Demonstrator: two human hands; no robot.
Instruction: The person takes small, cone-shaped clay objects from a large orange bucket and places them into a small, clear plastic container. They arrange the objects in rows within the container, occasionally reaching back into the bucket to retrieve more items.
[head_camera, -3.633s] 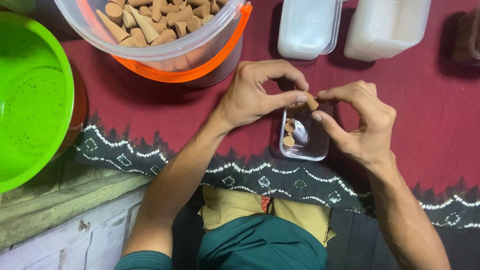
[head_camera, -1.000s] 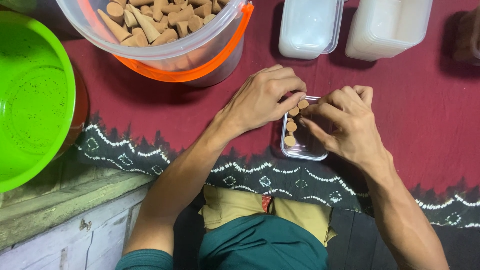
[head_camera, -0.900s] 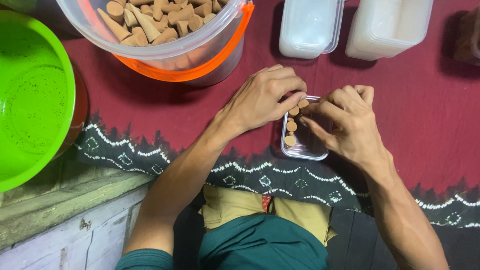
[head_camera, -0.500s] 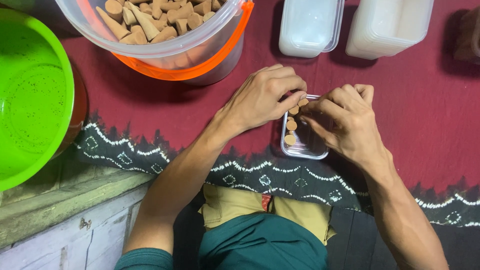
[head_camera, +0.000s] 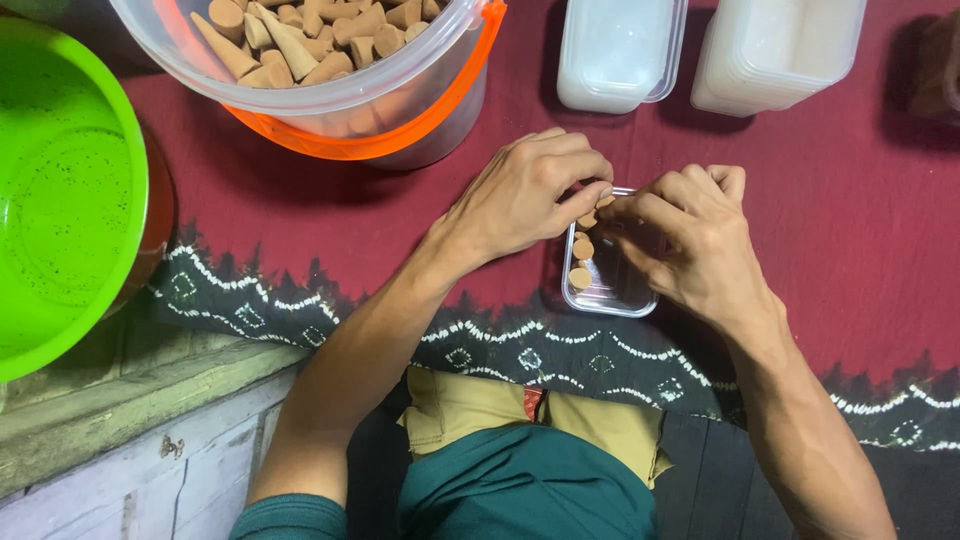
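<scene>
Both hands are meeting over a small clear tray (head_camera: 612, 290) lying just right of the frame's centre on a maroon cloth (head_camera: 860, 250) with a white-patterned dark border. The left hand (head_camera: 525, 195) is curling its fingers down at the tray's upper left corner, its fingertips pinching a small brown cone (head_camera: 588, 218). The right hand (head_camera: 690, 240) is covering the tray's right side, its fingers bending inward to touch the same spot; whether its grip is actually closing on a cone cannot be told, since the fingertips are tucked under. A short row of cones (head_camera: 581, 262) is already standing along the tray's left wall, so the step in hand looks like setting pieces side by side into the tray. The next move would call for seating the pinched cone just beside the row without tipping its neighbours.

At the top of the frame a clear bucket (head_camera: 400, 95) with an orange handle is holding many loose cones, well apart from the tray. A green basin (head_camera: 70, 200) is sitting at the left edge, and two stacks of clear containers (head_camera: 620, 50) are standing at the upper right.

The tray's right half is hidden under the right hand, and the bucket, basin and stacks are cut off by the frame.
</scene>
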